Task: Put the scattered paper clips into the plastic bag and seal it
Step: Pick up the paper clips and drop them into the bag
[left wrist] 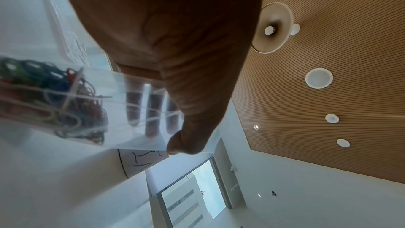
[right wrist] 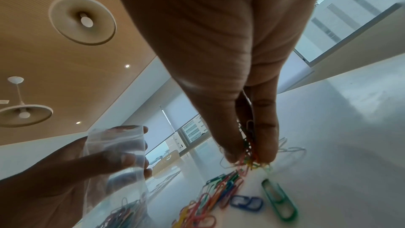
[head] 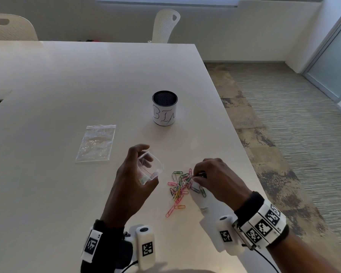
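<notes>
My left hand [head: 138, 172] holds a small clear plastic bag [head: 149, 168] above the table, its mouth held wide, fingers inside the opening and thumb outside. Several coloured paper clips [left wrist: 54, 100] lie in its bottom. To its right a pile of coloured paper clips [head: 180, 189] is scattered on the white table [head: 67, 95]. My right hand [head: 211, 178] is down at the pile's right edge, thumb and fingertips [right wrist: 265, 146] pinching a bunch of clips [right wrist: 249, 155]. The bag [right wrist: 116, 162] and left hand [right wrist: 54, 176] show at the lower left of the right wrist view.
A second clear zip bag [head: 96, 142] lies flat on the table to the left. A black mesh cup labelled "BIN" [head: 164, 108] stands behind the pile. A lone pale clip [head: 204, 209] lies nearer me. The table's right edge runs close to my right hand.
</notes>
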The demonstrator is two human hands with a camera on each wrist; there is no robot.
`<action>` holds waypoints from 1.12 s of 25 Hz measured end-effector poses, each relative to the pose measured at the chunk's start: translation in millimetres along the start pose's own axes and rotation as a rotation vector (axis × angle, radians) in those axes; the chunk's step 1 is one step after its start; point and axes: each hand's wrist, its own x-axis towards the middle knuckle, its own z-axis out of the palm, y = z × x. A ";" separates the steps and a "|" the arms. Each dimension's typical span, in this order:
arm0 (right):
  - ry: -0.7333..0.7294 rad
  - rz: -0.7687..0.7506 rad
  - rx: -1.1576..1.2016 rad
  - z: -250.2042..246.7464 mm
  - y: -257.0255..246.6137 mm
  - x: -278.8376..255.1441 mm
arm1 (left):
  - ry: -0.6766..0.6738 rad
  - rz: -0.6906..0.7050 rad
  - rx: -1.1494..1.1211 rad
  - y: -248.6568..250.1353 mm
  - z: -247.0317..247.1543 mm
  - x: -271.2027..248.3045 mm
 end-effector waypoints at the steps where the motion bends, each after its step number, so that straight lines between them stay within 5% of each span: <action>1: 0.008 0.004 0.022 -2.1 2.7 1.3 | -0.001 0.001 -0.003 0.0 -0.1 -0.1; 8: 0.031 0.191 0.564 -14.3 16.6 0.8 | -0.004 0.008 0.005 -0.1 -0.5 -0.6; 14: 0.054 0.136 1.057 -32.5 -28.3 1.5 | -0.007 0.006 0.012 0.2 0.1 -0.7; 18: 0.069 -0.024 1.029 -27.2 -61.5 9.9 | -0.007 -0.002 0.021 3.0 -0.6 -0.7; 23: 0.107 -0.218 0.663 -13.3 -89.4 22.2 | -0.002 -0.057 0.015 3.8 -3.9 -1.7; 28: 0.113 -0.252 0.581 -17.6 -92.8 24.7 | 0.006 -0.064 0.020 1.1 -5.6 -2.0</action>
